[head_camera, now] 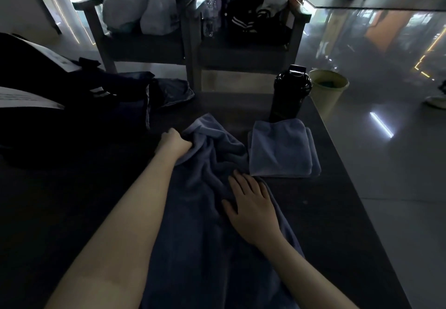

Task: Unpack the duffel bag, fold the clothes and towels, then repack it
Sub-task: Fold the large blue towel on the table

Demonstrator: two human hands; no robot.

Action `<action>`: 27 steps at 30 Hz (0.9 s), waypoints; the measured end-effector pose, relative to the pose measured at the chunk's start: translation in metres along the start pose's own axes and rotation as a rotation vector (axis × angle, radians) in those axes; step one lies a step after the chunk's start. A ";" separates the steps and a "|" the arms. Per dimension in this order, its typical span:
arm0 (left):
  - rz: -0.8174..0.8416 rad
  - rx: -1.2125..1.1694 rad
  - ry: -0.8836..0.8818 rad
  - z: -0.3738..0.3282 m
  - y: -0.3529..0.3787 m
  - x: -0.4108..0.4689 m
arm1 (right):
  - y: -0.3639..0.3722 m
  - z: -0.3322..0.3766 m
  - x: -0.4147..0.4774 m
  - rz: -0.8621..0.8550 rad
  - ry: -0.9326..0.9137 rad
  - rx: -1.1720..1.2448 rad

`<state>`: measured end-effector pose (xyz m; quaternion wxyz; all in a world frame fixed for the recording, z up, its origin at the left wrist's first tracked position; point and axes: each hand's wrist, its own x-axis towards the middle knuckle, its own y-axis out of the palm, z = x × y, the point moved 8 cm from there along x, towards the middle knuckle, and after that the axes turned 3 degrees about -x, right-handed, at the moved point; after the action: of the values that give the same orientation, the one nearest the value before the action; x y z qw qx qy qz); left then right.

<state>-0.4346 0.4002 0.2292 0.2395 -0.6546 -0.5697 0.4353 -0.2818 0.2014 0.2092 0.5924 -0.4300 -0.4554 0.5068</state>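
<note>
Nearest: dark table (72, 200), dim light throughout.

Down the middle of it, loose towel (205, 236), blue-grey and rumpled, running from the near edge away toward the far side.

On the towel's right part, right hand (251, 207): palm down, fingers straight and slightly spread, nothing grasped, only pressing the cloth flat.

Farther along, left hand (175, 143) at the towel's bunched far end, fingers curled into the fabric, a fold of it gripped. Forearm stretched out along the towel's left edge.

Just right of the bunched end, folded towel (282, 149), same blue-grey, squared up in layers on the table, its near corner close to the right hand's fingertips.

Directly behind the folded towel, black shaker bottle (289, 93), upright, lid on.

To the far left, duffel bag (60, 106), dark, slumped on the table, white stripes on its side; too dark to make out whether open or zipped.

Beside the bag's right end, a folded grey-blue cloth (172, 91).

Beyond the table's far right corner, pale green bin (328, 91) on the glossy floor.

Farthest back, two chairs: white plastic bags (144, 7) on the left one, dark striped garment (248, 19) on the right one.
</note>
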 end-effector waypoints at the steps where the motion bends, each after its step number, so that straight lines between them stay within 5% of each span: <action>1: 0.033 0.030 0.002 -0.002 0.005 0.002 | -0.002 0.000 0.000 -0.020 0.005 -0.005; 7: 0.023 -0.015 0.218 -0.036 0.011 0.003 | -0.002 -0.001 0.001 -0.055 0.005 -0.030; 14: -0.656 -0.104 0.439 -0.057 -0.086 -0.011 | -0.006 0.000 0.000 -0.107 0.009 -0.072; 16: -0.604 -0.031 0.437 -0.063 -0.088 -0.002 | -0.008 0.000 0.000 -0.122 0.009 -0.073; 21: -0.243 0.139 0.078 -0.019 -0.038 0.020 | -0.005 -0.001 0.000 -0.112 0.015 -0.052; 27: -0.218 0.608 0.144 -0.014 -0.013 0.010 | -0.005 -0.002 0.000 -0.120 0.029 -0.056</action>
<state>-0.4300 0.4158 0.2441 0.5087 -0.5175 -0.4620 0.5100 -0.2786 0.2010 0.2134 0.6160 -0.4255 -0.4856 0.4513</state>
